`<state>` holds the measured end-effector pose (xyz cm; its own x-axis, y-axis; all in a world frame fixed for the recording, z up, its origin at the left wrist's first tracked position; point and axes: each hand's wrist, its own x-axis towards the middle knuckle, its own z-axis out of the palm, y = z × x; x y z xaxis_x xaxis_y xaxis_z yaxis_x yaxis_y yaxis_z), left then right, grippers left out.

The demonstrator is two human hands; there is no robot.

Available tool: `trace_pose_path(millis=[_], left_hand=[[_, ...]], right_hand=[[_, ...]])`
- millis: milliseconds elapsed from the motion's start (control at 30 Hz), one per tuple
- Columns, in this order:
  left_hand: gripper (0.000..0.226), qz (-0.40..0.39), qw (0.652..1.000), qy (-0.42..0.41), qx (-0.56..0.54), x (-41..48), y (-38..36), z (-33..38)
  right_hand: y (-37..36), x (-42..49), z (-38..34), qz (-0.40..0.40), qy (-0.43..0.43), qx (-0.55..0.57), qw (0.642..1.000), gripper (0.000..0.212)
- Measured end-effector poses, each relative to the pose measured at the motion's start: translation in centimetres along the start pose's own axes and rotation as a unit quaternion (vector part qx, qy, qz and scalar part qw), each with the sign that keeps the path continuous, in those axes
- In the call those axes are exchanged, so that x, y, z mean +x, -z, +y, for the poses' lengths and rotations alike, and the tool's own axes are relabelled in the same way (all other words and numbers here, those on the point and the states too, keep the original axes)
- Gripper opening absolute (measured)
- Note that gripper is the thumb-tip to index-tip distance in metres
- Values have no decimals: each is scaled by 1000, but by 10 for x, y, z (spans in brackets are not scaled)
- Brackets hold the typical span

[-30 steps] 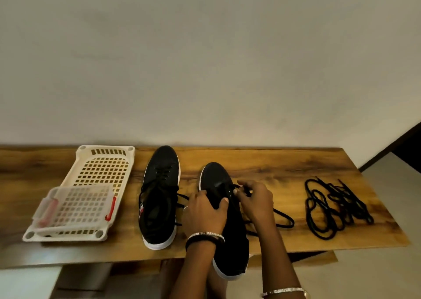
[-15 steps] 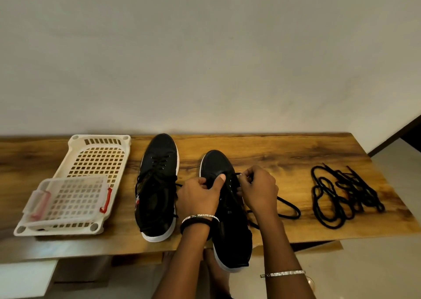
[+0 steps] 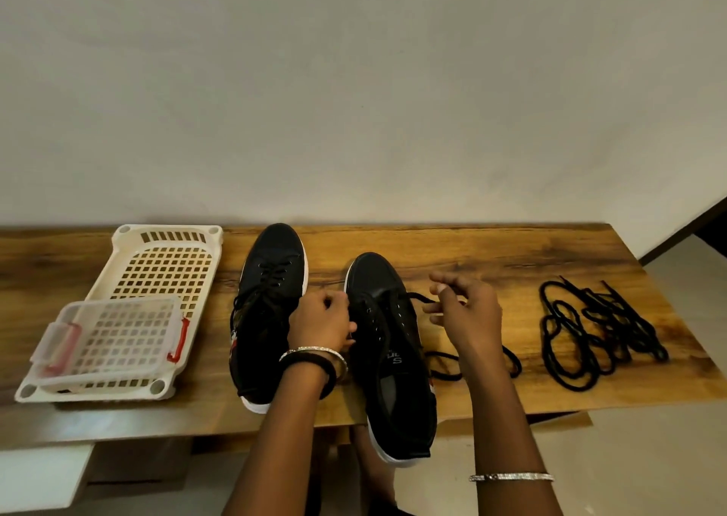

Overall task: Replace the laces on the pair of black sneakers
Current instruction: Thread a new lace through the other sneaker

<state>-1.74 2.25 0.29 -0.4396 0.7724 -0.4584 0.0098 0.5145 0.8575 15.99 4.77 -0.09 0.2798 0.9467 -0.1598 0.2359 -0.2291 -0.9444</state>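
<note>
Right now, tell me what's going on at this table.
A person is working on the laces of a black sneaker whose heel hangs over the table edge. The left hand grips its side, while the right hand pinches the lace and draws it out sideways; several eyelets show bare. The other sneaker lies beside it, laced. Spare laces sit in a loose pile to the right, and a white basket to the left.

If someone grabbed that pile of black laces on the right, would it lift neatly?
Probably floppy: the loose laces lie in limp, overlapping loops on the table. Likely light, being thin cord. One strand may drag others, since loops cross.
</note>
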Motion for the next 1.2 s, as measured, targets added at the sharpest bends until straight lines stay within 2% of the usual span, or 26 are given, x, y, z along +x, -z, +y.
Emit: trace_pose_path(millis=[33, 100, 167, 300, 400, 567, 733, 900, 967, 1033, 1167, 1200], left_hand=[[24, -35, 999, 0, 27, -1, 1, 1], [53, -82, 984, -34, 153, -2, 1, -1], [66, -81, 960, -96, 250, -5, -2, -3], [52, -75, 955, -171, 231, -3, 0, -2], [41, -75, 919, -222, 317, -3, 6, -4], [11, 28, 916, -230, 329, -5, 7, 0], [41, 16, 906, -216, 363, -16, -6, 0], [57, -46, 901, -181, 391, -21, -16, -4], [54, -42, 909, -170, 378, -19, -15, -3], [39, -27, 931, -149, 333, -14, -10, -2], [9, -45, 985, -89, 144, -3, 1, -8], [8, -51, 990, -72, 107, -3, 3, -8]], right_hand=[[1, -1, -3, -1, 11, 26, 1000, 20], [1, -3, -9, -16, 33, 69, 997, 20], [-1, -6, -13, -40, 36, 88, 995, 22], [-13, -10, -13, -84, 44, 41, 995, 9], [-22, -12, -9, -95, 59, -22, 993, 5], [-28, -11, -5, -115, 52, -70, 990, 9], [-31, -10, 0, -99, 46, -113, 988, 8], [-28, -13, 0, -106, 13, -60, 992, 13], [-28, -14, 1, -108, 7, -57, 993, 13], [-29, -14, 1, -110, 1, -59, 992, 10], [-33, -17, 0, -124, -3, -55, 991, 6], [-35, -18, -1, -130, 0, -60, 990, 5]])
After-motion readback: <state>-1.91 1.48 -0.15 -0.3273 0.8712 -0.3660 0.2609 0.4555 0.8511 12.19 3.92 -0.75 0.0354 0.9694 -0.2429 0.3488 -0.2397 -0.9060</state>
